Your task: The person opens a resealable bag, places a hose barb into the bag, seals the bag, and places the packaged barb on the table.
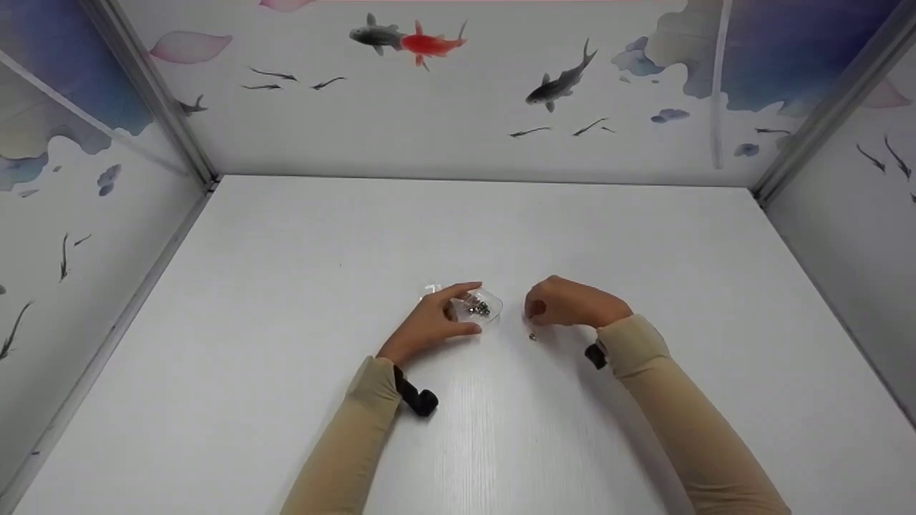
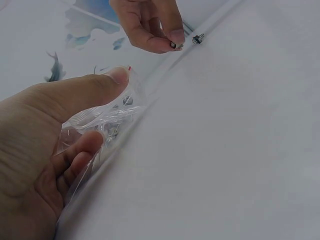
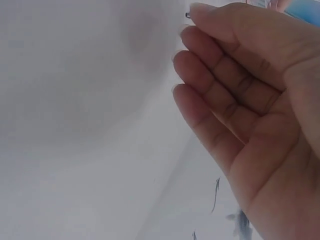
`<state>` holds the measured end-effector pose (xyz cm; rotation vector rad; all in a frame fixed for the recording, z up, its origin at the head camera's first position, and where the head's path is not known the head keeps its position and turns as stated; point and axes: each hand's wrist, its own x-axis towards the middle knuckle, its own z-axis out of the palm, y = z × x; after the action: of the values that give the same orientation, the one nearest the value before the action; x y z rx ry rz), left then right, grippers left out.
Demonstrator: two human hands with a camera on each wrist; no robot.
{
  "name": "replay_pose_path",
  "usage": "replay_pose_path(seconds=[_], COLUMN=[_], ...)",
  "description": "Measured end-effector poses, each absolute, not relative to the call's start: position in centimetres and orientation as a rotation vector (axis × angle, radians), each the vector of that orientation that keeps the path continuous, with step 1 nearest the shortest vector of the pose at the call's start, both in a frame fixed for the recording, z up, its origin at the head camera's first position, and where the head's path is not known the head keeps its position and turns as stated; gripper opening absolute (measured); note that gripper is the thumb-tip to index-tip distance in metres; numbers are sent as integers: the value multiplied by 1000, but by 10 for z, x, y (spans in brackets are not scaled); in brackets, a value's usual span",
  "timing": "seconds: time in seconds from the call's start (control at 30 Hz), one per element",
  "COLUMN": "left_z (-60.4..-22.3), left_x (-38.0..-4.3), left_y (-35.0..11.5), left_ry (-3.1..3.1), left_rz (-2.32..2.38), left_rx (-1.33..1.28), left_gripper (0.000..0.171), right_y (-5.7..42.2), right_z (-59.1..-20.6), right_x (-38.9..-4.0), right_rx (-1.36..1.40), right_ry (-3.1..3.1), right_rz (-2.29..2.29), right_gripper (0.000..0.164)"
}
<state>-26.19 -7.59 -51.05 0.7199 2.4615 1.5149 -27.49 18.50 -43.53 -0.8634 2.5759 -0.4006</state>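
Note:
My left hand (image 1: 429,320) holds open a clear plastic bag (image 1: 492,295), thumb on one side and fingers curled on the other. Inside the bag lies a small heap of shiny metal pieces (image 1: 479,307). To the right, my right hand (image 1: 569,300) pinches a tiny dark metal piece (image 2: 173,45) between thumb and fingertip; its exact kind is too small to tell. In the right wrist view only the end of this piece (image 3: 188,15) shows at the thumb tip. Close by on the table sit small metal pieces (image 2: 198,39), apart from the bag.
The white table (image 1: 458,443) is bounded by printed panels, with a back wall (image 1: 458,143) beyond its far edge. A transparent scrap or bag corner (image 1: 429,290) shows behind my left hand. A black wrist camera (image 1: 424,403) juts from the left sleeve.

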Motion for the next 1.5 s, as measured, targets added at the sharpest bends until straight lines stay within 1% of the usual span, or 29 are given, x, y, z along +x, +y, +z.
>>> replay_pose_path(seconds=[0.97, 1.3, 1.5], left_z=[-508, -509, -509], left_x=[-262, -263, -263], left_y=[-76, -75, -76], left_ry=[2481, 2481, 2486], left_rz=[1479, 1487, 1466], left_rx=[708, 744, 723], left_gripper=[69, 68, 66], right_y=[153, 147, 150], right_z=[-422, -421, -422], right_x=[-281, -283, -284], right_rx=[-1236, -1272, -1308], right_ry=[2607, 2611, 2605], right_rz=[-564, -558, -585], right_gripper=[12, 14, 14])
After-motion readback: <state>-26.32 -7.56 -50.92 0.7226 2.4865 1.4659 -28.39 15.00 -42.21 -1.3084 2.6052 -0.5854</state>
